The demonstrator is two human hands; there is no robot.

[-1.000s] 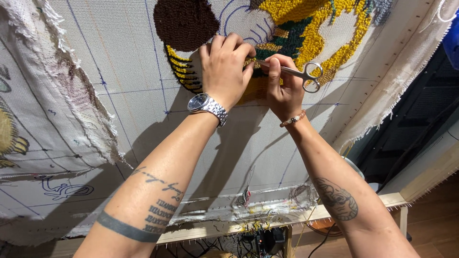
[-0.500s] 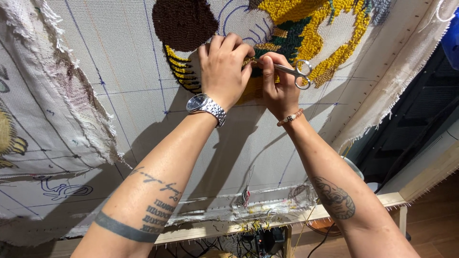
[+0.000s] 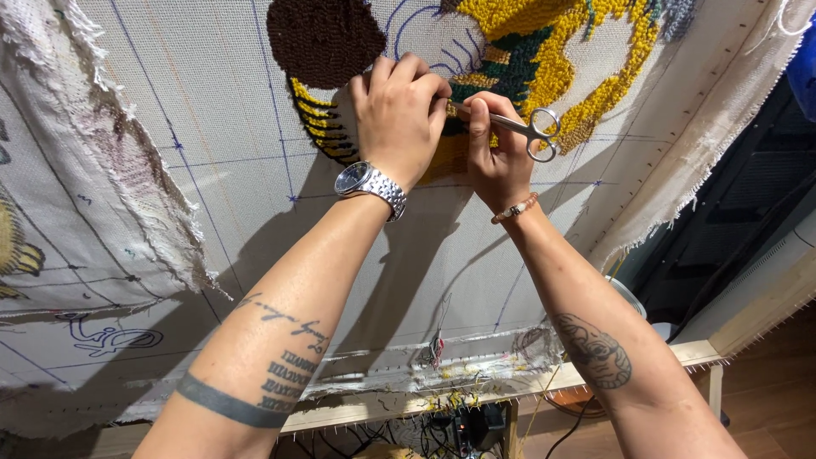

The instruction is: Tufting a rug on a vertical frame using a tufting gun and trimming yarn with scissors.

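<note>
I see the small silver scissors (image 3: 529, 132) held against the tufted cloth (image 3: 212, 110), just right of centre near the top of the view, their finger loops pointing right and their tips hidden between my two hands. My right hand (image 3: 495, 157) is closed around the scissors, thumb raised along the blades (a beaded bracelet (image 3: 515, 208) sits at that wrist). My left hand (image 3: 398, 110) rests on the cloth just beside it, fingers curled and pinching the yarn pile at the blade tips; a metal wristwatch (image 3: 371, 183) is on that wrist. A brown tufted patch (image 3: 323, 38) lies upper left of the hands, yellow and green tufting (image 3: 552, 51) upper right. The wooden frame (image 3: 382, 412) runs along the cloth's lower edge.
</note>
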